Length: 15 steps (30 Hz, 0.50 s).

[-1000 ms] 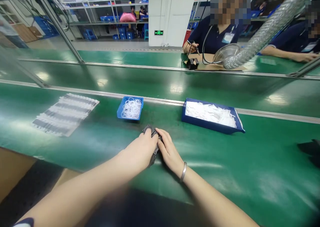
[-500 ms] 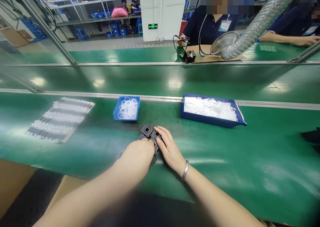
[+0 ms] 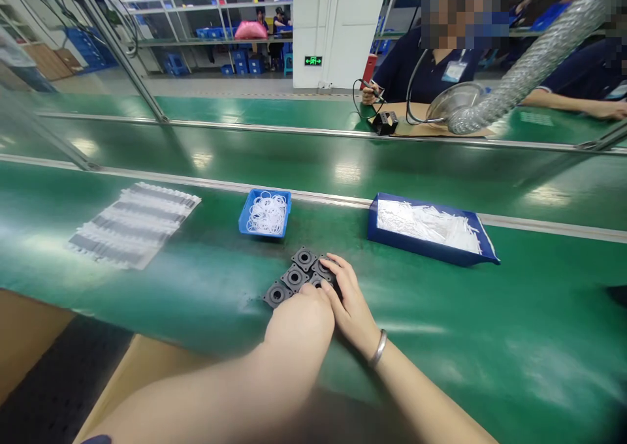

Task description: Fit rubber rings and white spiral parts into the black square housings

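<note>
Green worktop [image 3: 441,339] is stretching across the whole width, with a metal rail [image 3: 333,199] running along its far side and a white pillar [image 3: 337,39] and loaded shelves [image 3: 181,23] standing beyond. Across the line a co-worker [image 3: 404,68] in dark blue is sitting behind a black block [image 3: 385,123], holding a thin tool, while a silver duct [image 3: 539,62] is slanting down in front and partly covering a second worker [image 3: 563,85]. At the left a flat sheet of grey and white bands [image 3: 137,225] is lying on the worktop, well apart from the hands.

Two containers are standing near the rail — a small blue bin [image 3: 242,223] holding a loose heap of white rings [image 3: 267,213], and a long dark blue tray [image 3: 421,246] holding a pile of thin white strips [image 3: 428,225].

Between these containers, but nearer the person, a cluster of black parts [image 3: 294,277] with round centre holes is lying flat, at least five showing. The left hand [image 3: 301,320] is reaching over its near side, its back hiding most of its fingers — whether they are gripping anything, one cannot tell. The right hand [image 3: 353,300] is resting against the cluster's right edge, fingers loosely bent, thumb parted from them, tips touching the parts without closing around any
</note>
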{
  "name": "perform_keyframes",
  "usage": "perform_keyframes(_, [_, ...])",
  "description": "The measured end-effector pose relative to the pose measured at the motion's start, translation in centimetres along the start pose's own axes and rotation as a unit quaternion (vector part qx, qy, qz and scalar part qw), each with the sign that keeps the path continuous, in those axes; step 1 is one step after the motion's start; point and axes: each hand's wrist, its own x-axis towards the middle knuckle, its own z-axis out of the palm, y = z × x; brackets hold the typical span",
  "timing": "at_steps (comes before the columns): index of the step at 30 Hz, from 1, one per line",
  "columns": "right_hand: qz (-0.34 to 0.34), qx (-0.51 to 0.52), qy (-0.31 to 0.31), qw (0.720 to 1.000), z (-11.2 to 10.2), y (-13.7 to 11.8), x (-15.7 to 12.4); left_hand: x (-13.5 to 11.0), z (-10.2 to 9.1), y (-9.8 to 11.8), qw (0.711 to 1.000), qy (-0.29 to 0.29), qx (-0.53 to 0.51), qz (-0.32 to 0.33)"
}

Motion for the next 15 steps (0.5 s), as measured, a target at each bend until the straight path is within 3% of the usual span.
perform_keyframes(4, [0.005, -0.006, 0.003, 1.0, 0.0, 0.0, 0.0, -0.5, -1.2, -0.8, 0.996, -0.064, 0.061, -0.003])
perform_keyframes(7, [0.012, -0.005, 0.007, 1.0, -0.2, -0.1, 0.1, -1.3, -1.3, -4.0, 0.999, 0.002, 0.016, -0.032])
perform_keyframes(11, [0.02, -0.01, 0.03, 0.999, -1.1, -0.9, -0.1, -3.1, 1.0, -8.5, 0.971, 0.164, -0.156, -0.071])
perform_keyframes(13, [0.008, -0.033, 0.044, 0.998, -1.8, -1.7, -0.5, -4.1, 2.8, -9.5, 0.958, 0.163, -0.226, -0.072])
perform_keyframes(15, [-0.029, -0.083, 0.045, 0.995, -2.3, -2.6, -1.2, -5.0, 4.4, -9.5, 0.953, 0.122, -0.27, -0.064])
